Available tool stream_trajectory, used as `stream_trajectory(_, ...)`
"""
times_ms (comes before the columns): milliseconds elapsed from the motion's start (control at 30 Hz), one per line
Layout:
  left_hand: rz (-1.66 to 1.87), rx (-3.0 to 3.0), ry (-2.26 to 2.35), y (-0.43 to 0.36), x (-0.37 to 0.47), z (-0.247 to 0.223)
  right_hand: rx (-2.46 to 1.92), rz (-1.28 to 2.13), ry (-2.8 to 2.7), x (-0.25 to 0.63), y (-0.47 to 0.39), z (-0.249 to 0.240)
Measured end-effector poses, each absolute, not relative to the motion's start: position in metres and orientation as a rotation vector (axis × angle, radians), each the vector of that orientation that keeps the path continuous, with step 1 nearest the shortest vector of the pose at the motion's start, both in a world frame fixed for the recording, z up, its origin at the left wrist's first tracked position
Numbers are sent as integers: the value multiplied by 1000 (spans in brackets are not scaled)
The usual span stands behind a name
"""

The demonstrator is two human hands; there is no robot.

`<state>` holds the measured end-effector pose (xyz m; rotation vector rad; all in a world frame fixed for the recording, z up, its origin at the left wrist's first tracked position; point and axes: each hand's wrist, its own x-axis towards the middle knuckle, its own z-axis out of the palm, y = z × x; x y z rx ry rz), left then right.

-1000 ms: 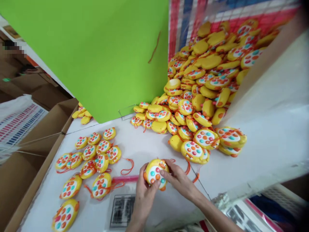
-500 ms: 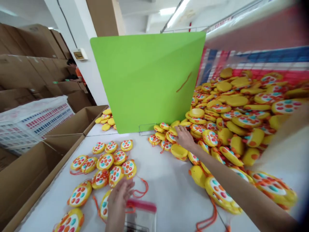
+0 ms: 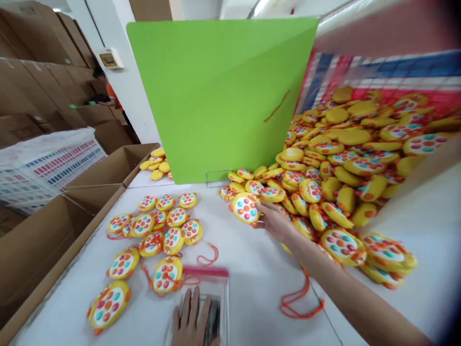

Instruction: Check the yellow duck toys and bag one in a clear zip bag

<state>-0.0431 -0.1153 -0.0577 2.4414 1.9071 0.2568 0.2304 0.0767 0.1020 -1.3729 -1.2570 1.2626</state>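
My right hand (image 3: 276, 222) grips a yellow animal-shaped toy (image 3: 246, 208) by its right edge, in front of the pile. The toy's white face with coloured round buttons is turned toward me. Fingers spread, my left hand (image 3: 190, 321) lies flat on a clear plastic bag (image 3: 207, 272) with a pink strip along its top. Something dark (image 3: 213, 315) shows in or under the bag, partly hidden by the fingers. Just beyond the left hand lies a similar toy (image 3: 167, 275) with an orange cord. Several more toys (image 3: 143, 225) are spread over the white table to the left.
A large heap of the same toys (image 3: 336, 192) fills the right side. A green board (image 3: 223, 101) stands upright at the back. Open cardboard boxes (image 3: 68, 245) line the left table edge. Orange cords (image 3: 302, 307) lie at the right front. A person (image 3: 111, 93) stands far left.
My right hand has come away from the heap with a toy, moving slightly left and toward me. My left hand has lowered flat onto the plastic bag. The view has tilted down.
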Motion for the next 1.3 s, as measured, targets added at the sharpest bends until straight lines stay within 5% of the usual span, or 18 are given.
stream_trajectory(233,808,1693,1781,-115,-27,-4,-1049,1696,-1063,183,5,71)
stream_trajectory(467,1132,903,1219,-78,-10,59,-1004,1710,-1249,163,-29,65)
stream_trajectory(1133,1169,464,1294,-64,-64,34,-1076,1537,-1353,88,-44,51)
stream_trajectory(1300,1095,822,1389,-58,-78,36,-1201,1338,-1424,59,-43,41)
